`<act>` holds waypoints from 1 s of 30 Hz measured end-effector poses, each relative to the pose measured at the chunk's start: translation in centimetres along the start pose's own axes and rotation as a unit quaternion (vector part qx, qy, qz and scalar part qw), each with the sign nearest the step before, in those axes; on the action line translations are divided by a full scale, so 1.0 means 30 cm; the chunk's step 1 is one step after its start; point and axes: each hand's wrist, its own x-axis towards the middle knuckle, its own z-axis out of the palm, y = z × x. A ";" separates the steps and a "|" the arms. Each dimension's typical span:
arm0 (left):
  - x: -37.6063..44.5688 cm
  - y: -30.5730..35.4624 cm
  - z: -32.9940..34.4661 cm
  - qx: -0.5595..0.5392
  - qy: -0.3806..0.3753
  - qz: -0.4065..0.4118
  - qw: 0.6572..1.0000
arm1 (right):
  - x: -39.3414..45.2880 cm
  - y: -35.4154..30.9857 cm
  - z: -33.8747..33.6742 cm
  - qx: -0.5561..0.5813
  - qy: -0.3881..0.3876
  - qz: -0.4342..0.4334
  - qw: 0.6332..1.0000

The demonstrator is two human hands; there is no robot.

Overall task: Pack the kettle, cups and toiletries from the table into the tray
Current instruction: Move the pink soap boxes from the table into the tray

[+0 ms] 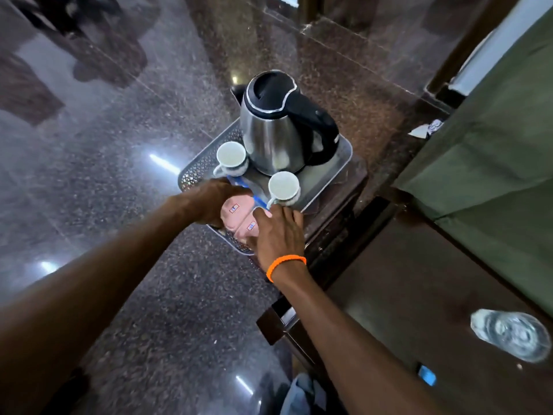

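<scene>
A grey tray (200, 166) with lattice walls rests on a small dark stand. At its far end stands a steel kettle (269, 139) with a black lid and handle. Two white cups (230, 155) (283, 185) sit in front of the kettle. Two pink toiletry packets (236, 206) (249, 227) lie at the tray's near end, over a blue-edged item (258, 202). My left hand (209, 202) curls around the upper packet from the left. My right hand (278, 235), with an orange wristband, lies on the lower packet, thumb at its near side.
A dark wooden table (419, 295) runs along the right, bearing a clear plastic bottle (511, 333) and a small blue object (426, 375). A green cloth (493, 145) hangs at the far right. Polished granite floor (119, 145) spreads to the left.
</scene>
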 end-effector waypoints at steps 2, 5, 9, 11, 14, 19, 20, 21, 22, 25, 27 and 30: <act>0.015 -0.018 0.015 0.004 -0.016 0.010 1.000 | 0.003 0.006 0.016 -0.005 0.015 0.005 1.000; 0.024 -0.032 0.012 0.019 -0.033 0.015 0.999 | 0.011 -0.011 0.018 -0.014 0.030 0.027 0.999; 0.020 -0.011 0.003 0.031 -0.050 0.012 0.998 | 0.007 -0.005 0.007 0.000 0.031 0.028 0.999; 0.006 0.012 0.000 0.052 -0.050 0.002 0.997 | -0.021 0.026 -0.009 0.024 0.035 0.000 0.999; -0.023 0.039 0.002 0.039 0.009 -0.026 0.999 | -0.108 0.123 -0.044 0.068 0.098 -0.007 0.993; -0.085 0.323 0.107 -0.036 0.277 0.031 0.960 | -0.456 0.507 -0.138 0.006 0.113 0.088 0.990; -0.101 0.430 0.147 -0.060 0.318 0.056 0.945 | -0.547 0.596 -0.161 -0.012 0.087 0.119 0.989; -0.114 0.553 0.193 -0.083 0.331 0.082 0.936 | -0.644 0.685 -0.185 -0.026 0.058 0.150 0.987; -0.121 0.678 0.248 -0.103 0.324 0.104 0.935 | -0.743 0.771 -0.213 -0.032 0.031 0.178 0.983; -0.137 1.053 0.440 -0.136 0.207 0.135 0.960 | -1.014 0.984 -0.292 -0.080 -0.053 0.242 0.966; -0.150 1.317 0.565 -0.146 0.114 0.154 0.970 | -1.190 1.109 -0.334 -0.118 -0.118 0.272 0.948; -0.174 1.662 0.702 -0.171 0.008 0.183 0.968 | -1.390 1.250 -0.363 -0.111 -0.197 0.320 0.920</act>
